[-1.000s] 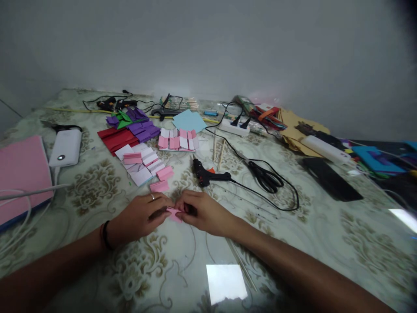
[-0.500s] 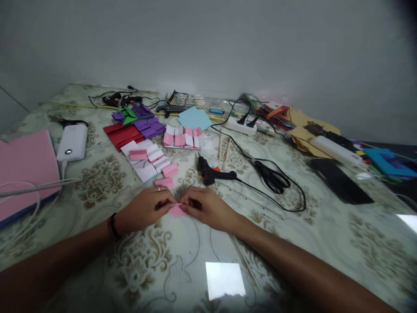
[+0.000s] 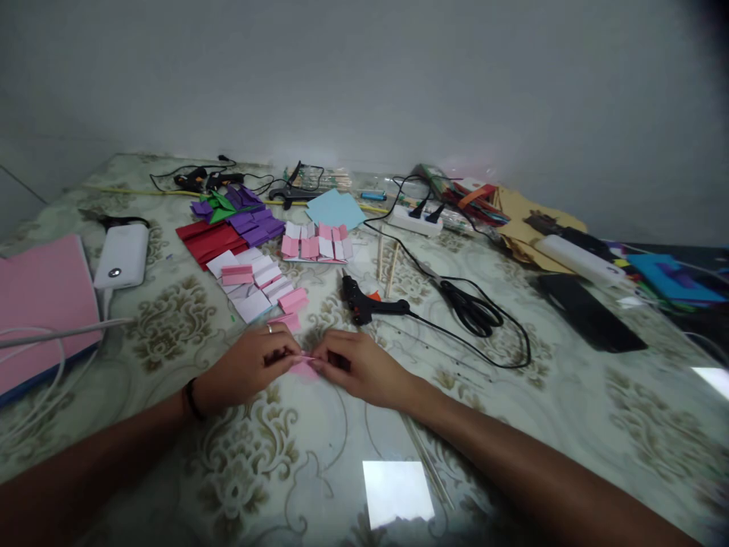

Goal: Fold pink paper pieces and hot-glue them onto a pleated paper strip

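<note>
A small pink paper piece [image 3: 306, 369] is pinched between the fingertips of both hands, low over the patterned table. My left hand [image 3: 250, 365], with a ring and a dark wristband, grips its left end. On the other end my right hand [image 3: 361, 366] has thumb and fingers pressed together. Just beyond my left hand lie folded pink strips [image 3: 293, 301], beside a group of folded white papers [image 3: 250, 304]. A black glue gun [image 3: 370, 304] rests past my right hand. Further back stands a row of pink and white folds [image 3: 317, 245].
Black scissors [image 3: 472, 308] and a cable loop lie right of centre, with a phone [image 3: 589, 311] further right. At the left are a power bank [image 3: 122, 257] and pink sheets [image 3: 48, 308]. A power strip [image 3: 417, 220] and red folded paper [image 3: 208, 241] lie further back.
The camera view has shifted slightly. Both hands remain together on the pink paper, whose upper edge now appears raised between the fingertips.
</note>
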`<action>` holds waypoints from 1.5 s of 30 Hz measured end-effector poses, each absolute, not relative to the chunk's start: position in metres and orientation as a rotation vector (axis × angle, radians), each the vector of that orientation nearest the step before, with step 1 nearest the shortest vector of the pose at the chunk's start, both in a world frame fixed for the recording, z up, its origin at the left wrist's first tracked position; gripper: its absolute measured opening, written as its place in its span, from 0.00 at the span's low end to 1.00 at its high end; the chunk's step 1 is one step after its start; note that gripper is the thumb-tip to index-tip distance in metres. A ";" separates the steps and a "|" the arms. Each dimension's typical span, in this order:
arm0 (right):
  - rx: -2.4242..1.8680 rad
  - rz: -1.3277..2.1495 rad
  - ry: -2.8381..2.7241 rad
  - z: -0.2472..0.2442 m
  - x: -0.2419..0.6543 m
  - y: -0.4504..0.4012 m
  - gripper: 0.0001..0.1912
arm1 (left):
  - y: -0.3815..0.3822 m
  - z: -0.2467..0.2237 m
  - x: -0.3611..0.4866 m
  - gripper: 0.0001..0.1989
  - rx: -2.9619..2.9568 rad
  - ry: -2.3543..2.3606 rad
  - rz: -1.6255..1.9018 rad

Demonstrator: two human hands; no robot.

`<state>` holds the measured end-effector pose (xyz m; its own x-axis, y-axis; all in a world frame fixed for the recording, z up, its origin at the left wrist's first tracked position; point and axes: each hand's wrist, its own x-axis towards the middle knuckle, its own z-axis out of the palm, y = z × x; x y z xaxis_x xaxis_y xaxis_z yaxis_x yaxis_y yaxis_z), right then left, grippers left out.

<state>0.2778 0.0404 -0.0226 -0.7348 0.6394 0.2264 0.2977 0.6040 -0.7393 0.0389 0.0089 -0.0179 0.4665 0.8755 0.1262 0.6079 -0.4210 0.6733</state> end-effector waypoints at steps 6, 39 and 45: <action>-0.631 0.982 -2.416 -0.016 0.280 0.040 0.14 | 0.006 -0.014 0.039 0.08 2.190 1.195 0.760; -0.561 0.954 -2.403 -0.030 0.281 0.048 0.08 | -0.011 -0.022 0.047 0.10 2.639 1.009 0.801; -0.694 0.910 -2.339 -0.031 0.280 0.047 0.09 | -0.005 -0.021 0.047 0.07 2.621 1.141 0.846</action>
<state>0.2805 0.0473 -0.0310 -0.7271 0.6237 0.2869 0.2658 0.6410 -0.7200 0.0466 -0.0050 -0.0211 0.5486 0.7141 0.4349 0.6233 -0.6960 0.3565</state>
